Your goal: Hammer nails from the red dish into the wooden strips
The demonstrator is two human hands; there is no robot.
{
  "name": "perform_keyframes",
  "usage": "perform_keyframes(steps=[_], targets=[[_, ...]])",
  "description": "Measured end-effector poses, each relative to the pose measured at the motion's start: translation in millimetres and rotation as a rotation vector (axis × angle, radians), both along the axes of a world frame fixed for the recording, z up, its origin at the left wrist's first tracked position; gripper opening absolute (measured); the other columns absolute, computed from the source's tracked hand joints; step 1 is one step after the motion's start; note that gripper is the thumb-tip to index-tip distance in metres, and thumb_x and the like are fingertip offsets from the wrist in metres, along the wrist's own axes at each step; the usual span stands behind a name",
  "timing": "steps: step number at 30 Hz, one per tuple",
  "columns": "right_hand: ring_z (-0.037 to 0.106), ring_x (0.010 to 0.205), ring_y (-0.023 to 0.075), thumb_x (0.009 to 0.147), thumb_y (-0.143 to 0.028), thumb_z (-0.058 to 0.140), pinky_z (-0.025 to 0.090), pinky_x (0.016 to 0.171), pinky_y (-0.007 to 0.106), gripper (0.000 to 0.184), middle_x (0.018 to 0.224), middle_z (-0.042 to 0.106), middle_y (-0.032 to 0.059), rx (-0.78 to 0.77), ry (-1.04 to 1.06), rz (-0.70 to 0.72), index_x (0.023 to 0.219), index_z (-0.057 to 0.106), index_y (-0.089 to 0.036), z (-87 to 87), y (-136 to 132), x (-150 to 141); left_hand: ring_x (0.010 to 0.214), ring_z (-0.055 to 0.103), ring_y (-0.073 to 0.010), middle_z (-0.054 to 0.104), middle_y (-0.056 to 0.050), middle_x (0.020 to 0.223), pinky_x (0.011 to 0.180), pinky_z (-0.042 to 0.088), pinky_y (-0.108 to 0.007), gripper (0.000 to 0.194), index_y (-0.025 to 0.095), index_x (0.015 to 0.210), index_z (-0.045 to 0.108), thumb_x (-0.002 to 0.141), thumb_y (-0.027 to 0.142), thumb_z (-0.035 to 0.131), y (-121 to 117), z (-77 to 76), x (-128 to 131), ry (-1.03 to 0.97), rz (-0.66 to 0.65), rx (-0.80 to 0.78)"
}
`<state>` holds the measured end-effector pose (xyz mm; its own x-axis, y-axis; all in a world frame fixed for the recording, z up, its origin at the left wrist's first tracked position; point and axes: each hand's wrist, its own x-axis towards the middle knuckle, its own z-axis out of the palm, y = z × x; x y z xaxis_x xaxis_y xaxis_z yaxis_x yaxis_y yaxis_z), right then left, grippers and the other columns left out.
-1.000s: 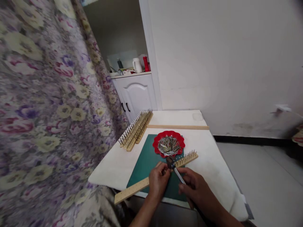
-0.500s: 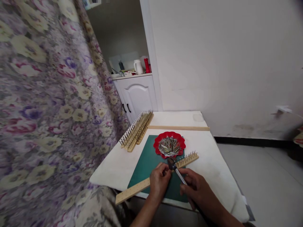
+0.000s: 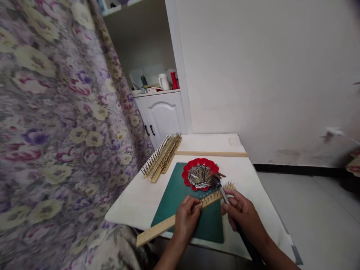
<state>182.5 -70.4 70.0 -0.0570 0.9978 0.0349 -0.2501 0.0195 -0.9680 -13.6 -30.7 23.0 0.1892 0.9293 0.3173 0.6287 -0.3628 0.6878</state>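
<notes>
My right hand (image 3: 244,213) is wrapped round a hammer (image 3: 224,195), its dark head raised by the bowl's right edge. A wooden strip (image 3: 156,229) with rows of small holes lies slantwise over a green mat (image 3: 167,198). Several nails stand upright in its right part, while the left part is bare. My left hand (image 3: 186,218) rests on the middle of this strip, thumb and fingers pinched beside the last nails; what they hold is hidden. Behind the strip is a scalloped red bowl (image 3: 186,167) full of loose nails (image 3: 200,175).
Several nail-studded strips (image 3: 163,155) lie together at the table's left edge. A long bare wooden strip (image 3: 212,153) crosses the far part of the white-covered table (image 3: 261,221). A floral curtain (image 3: 70,131) hangs at the left, and a white cabinet (image 3: 165,112) stands behind.
My right hand has lifted the hammer up and to the right, away from my left hand. My left hand stays pinched at the strip. The view has shifted slightly.
</notes>
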Motion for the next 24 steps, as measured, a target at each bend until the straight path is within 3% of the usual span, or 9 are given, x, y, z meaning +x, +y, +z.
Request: perform_keyframes(steps=[3,6,17,20,24], targets=[[0.038,0.029,0.0029,0.079,-0.036,0.063,0.024,0.032,0.016,0.041,0.062,0.06,-0.0044,0.011,0.011,-0.033,0.112,0.049,-0.017,0.1,4.1,3.8,0.09,0.055,-0.0221,0.061,-0.005,0.093,0.079,0.04,-0.033,0.014,0.021,0.089,0.062,0.076,0.02,0.057,-3.9,1.6,-13.5,0.143,0.011,0.055],[0.039,0.029,0.003,0.079,-0.035,0.063,0.025,0.033,0.016,0.04,0.063,0.06,-0.0041,0.028,0.019,-0.041,0.112,0.05,-0.017,-1.3,7.2,5.7,0.095,0.054,-0.0247,0.061,-0.006,0.1,0.081,0.04,-0.037,0.024,0.023,0.098,0.061,0.074,0.019,0.057,-8.5,2.1,-23.2,0.226,0.025,0.036],[0.038,0.029,0.0047,0.079,-0.039,0.063,0.023,0.034,0.019,0.042,0.064,0.06,-0.003,0.034,0.019,-0.053,0.112,0.051,-0.017,-1.1,17.0,4.4,0.097,0.056,-0.0245,0.063,-0.008,0.101,0.084,0.043,-0.037,0.022,0.023,0.099,0.061,0.077,0.021,0.056,-2.2,8.5,-29.0,0.17,-0.045,-0.035],[0.04,0.03,0.005,0.079,-0.039,0.063,0.024,0.033,0.018,0.043,0.065,0.061,-0.002,0.031,0.018,-0.07,0.113,0.05,-0.017,-0.2,20.3,7.6,0.096,0.056,-0.023,0.063,-0.008,0.1,0.084,0.044,-0.035,0.017,0.023,0.096,0.061,0.083,0.026,0.051,11.4,23.9,-33.6,0.125,-0.054,0.0],[0.039,0.031,0.0039,0.079,-0.038,0.064,0.024,0.033,0.017,0.042,0.065,0.06,-0.0028,0.03,0.031,-0.089,0.113,0.051,-0.016,1.1,23.2,8.9,0.093,0.055,-0.0209,0.063,-0.007,0.096,0.082,0.042,-0.031,0.019,0.022,0.091,0.062,0.085,0.019,0.044,53.5,46.6,-26.1,0.201,-0.127,0.069]])
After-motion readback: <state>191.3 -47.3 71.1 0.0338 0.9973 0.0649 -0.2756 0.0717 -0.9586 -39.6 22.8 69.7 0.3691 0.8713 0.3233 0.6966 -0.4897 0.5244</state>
